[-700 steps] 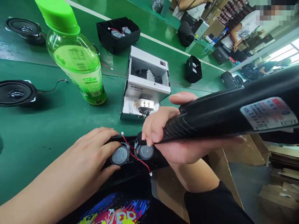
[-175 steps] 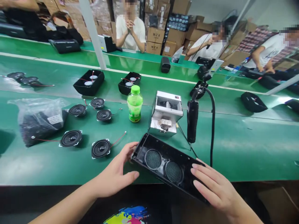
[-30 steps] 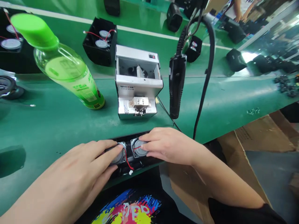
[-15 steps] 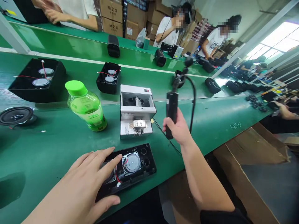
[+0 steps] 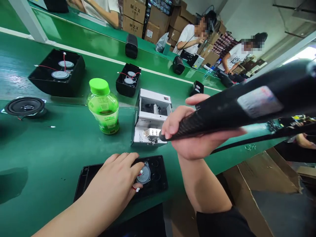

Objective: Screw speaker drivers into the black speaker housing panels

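My left hand (image 5: 120, 174) lies over a black speaker panel (image 5: 158, 179), fingers bent and apart, thumb beside a white wire connector (image 5: 137, 189). Under the index finger shows part of a round silver speaker driver (image 5: 144, 175); the hand covers the panel's middle. My right hand (image 5: 190, 131) is wrapped around a black electric screwdriver (image 5: 222, 102), held nearly level with its tip pointing left. That tip is in front of the metal outlet of a white-and-grey screw feeder (image 5: 145, 123), behind the panel. Whether it touches a screw there, I cannot tell.
A green-capped bottle (image 5: 105, 108) stands left of the feeder. Farther left are a loose speaker (image 5: 24, 107) and an open black speaker box (image 5: 59, 75). A smaller open box (image 5: 128, 79) is behind. Cardboard (image 5: 266, 171) lies low right; several people work across the bench.
My right hand has tipped the screwdriver from upright to nearly level, bringing its tip to the feeder. My left hand has shifted right on the panel, its fingers now bent.
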Motion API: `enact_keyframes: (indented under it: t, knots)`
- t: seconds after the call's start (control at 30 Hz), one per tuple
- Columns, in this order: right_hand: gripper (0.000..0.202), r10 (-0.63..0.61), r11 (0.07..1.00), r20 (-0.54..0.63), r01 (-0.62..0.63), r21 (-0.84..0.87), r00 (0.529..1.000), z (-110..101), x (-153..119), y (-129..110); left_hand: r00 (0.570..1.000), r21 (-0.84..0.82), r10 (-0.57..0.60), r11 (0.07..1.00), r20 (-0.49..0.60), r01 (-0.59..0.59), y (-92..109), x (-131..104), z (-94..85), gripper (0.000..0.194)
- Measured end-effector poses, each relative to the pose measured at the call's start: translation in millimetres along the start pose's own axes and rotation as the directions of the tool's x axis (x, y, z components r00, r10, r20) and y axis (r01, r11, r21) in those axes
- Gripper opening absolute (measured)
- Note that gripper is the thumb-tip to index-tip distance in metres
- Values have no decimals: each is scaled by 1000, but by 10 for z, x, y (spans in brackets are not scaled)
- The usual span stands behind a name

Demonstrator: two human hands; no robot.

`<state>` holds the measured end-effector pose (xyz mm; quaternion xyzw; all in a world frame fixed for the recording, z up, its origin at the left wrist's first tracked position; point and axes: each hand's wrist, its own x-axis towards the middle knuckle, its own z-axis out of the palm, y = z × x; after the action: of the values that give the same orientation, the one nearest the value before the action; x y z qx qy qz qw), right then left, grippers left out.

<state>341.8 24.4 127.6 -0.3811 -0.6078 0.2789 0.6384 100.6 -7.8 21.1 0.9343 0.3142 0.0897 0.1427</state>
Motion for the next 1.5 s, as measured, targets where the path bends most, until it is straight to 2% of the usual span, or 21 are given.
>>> enact_keyframes:
  t: [0.07,0.17,0.23,0.3,0.43,0.5,0.63,0.73,0.77,0.83,0.9,0.97,1.03,1.1,1.17,1.2,1.27,1.33,1.4,1.5]
  knots:
    - [77,-51,998,42,49,47,998,38,-11,127,999,-14,-28,999,39,28,18,16,-27,51]
    - [71,-38,996,58,33,78,998,67,-20,245,998,-30,-40,999,56,41,49,45,-53,48]
    - [74,-8,999,47,6,52,999,77,-28,277,999,-41,-35,999,42,36,58,51,-52,45]
    - [87,27,999,36,-26,-36,999,68,-55,274,999,-58,-28,998,20,29,52,43,-40,45]
    - [125,84,973,-7,-83,-215,996,-44,-173,67,1000,-57,-16,998,-11,15,3,12,-3,47]
    - [131,134,962,-69,-147,-230,989,-130,-237,-132,1000,-28,6,1000,-30,-7,-33,1,18,45]
    - [125,237,941,-119,-258,-220,964,-245,-360,-416,994,-16,75,997,-77,-77,-101,-18,51,39]
    - [106,296,935,-74,-305,-184,952,-228,-471,-391,984,-1,112,994,-136,-113,-125,-42,72,39]
    - [99,335,915,-47,-337,-222,941,-206,-503,-357,981,5,115,993,-156,-116,-127,-52,80,40]
    - [96,456,828,45,-405,-388,889,-147,-542,-286,979,7,106,994,-176,-106,-124,-72,97,40]
    - [98,555,730,134,-404,-551,821,-85,-541,-238,981,-6,90,996,-171,-92,-119,-88,111,38]
    - [98,605,687,181,-394,-611,775,-37,-511,-214,984,-22,78,996,-161,-83,-120,-102,122,35]
    - [98,628,693,159,-454,-560,762,-12,-479,-205,986,-34,64,997,-155,-70,-126,-115,133,31]
    - [95,653,700,86,-557,-446,752,-14,-461,-205,986,-38,53,997,-157,-60,-135,-130,149,31]
    - [83,641,739,34,-605,-296,767,-37,-462,-218,984,-35,57,997,-166,-64,-143,-143,170,33]
    - [74,618,773,39,-599,-208,785,-53,-466,-232,983,-30,66,997,-172,-72,-144,-149,180,33]
    - [58,524,852,42,-524,-9,851,-82,-476,-270,982,-20,82,996,-171,-86,-141,-157,195,34]
    - [51,433,893,0,-429,137,901,-95,-481,-312,981,-27,82,996,-177,-88,-131,-161,200,32]
    - [47,410,899,-45,-396,186,911,-89,-478,-338,980,-40,66,996,-190,-75,-121,-161,196,31]
    - [46,432,885,-41,-415,212,901,-67,-470,-331,975,-22,79,996,-207,-85,-117,-152,179,30]
